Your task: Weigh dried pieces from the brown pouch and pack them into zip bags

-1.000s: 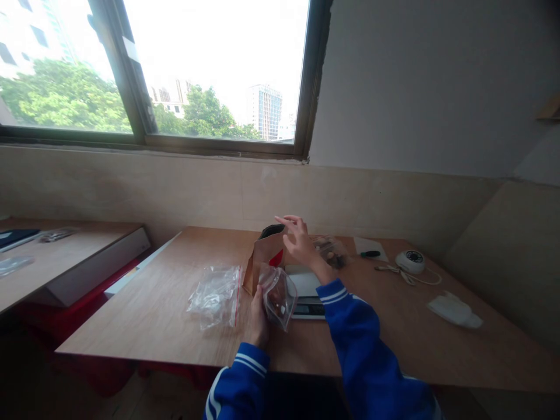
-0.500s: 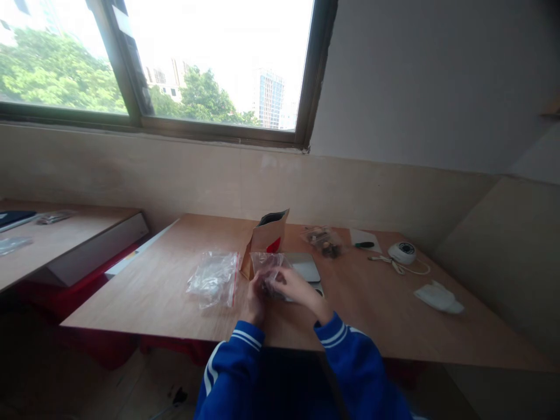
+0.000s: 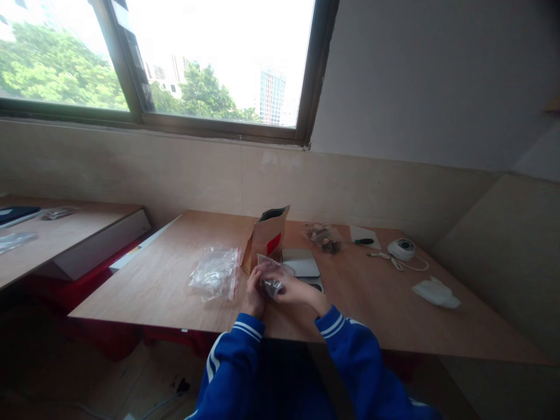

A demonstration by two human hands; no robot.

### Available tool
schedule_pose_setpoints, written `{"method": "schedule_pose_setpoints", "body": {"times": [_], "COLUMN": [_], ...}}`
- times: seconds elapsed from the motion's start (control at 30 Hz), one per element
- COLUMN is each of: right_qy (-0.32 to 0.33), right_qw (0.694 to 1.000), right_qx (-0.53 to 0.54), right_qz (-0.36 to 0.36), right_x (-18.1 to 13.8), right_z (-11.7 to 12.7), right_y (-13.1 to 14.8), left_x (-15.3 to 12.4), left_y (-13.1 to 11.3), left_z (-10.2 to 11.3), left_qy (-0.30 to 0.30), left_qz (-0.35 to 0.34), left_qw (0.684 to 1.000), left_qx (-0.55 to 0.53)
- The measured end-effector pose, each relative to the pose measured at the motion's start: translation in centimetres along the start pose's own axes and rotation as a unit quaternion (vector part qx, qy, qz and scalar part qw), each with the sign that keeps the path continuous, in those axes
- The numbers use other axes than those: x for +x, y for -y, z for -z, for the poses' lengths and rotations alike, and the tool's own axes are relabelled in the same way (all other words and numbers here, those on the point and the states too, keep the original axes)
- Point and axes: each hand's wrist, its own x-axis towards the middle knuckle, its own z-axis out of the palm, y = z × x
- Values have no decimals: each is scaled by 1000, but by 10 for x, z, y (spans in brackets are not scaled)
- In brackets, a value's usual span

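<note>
Between my two hands is a small clear plastic bag (image 3: 272, 275) with something dark inside that I cannot make out. My left hand (image 3: 255, 287) is closed on the bag's left side. On its right side my right hand (image 3: 292, 290) grips the lower edge, fingers partly hidden. Just behind stands an open brown paper pouch (image 3: 265, 238) with a red label. A flat silver-grey device, like a small scale (image 3: 301, 263), lies partly behind my right hand. To the left rests a stack of clear zip bags (image 3: 214, 273) with a red seal strip.
Filled clear bags (image 3: 324, 238) lie toward the back of the table (image 3: 153, 291). Right of them are a green-handled tool (image 3: 364, 241) on white paper, a white dome camera (image 3: 401, 249) with its cable, and a crumpled white cloth or glove (image 3: 436, 292). Another table (image 3: 87, 227) stands at left.
The bag in my hands has turned and its upper part now leans to the right. My hands have shifted slightly around it. The view has tilted a little.
</note>
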Motion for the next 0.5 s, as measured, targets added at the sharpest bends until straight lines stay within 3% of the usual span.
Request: {"method": "schedule_pose_setpoints", "body": {"times": [0.27, 0.4, 0.5], "right_qy": [-50, -69, -85], "right_qw": [986, 952, 939], "right_qx": [158, 293, 325], "right_qz": [3, -59, -73], "right_x": [-1, 2, 6], "right_z": [-3, -3, -3], "right_y": [-4, -13, -22], "left_x": [-1, -2, -2], "left_y": [-3, -8, -9], "left_z": [-1, -3, -6], "left_qy": [-79, -88, -66], "left_qz": [52, 77, 61], "left_qw": [993, 990, 993], "left_qx": [-65, -77, -75]}}
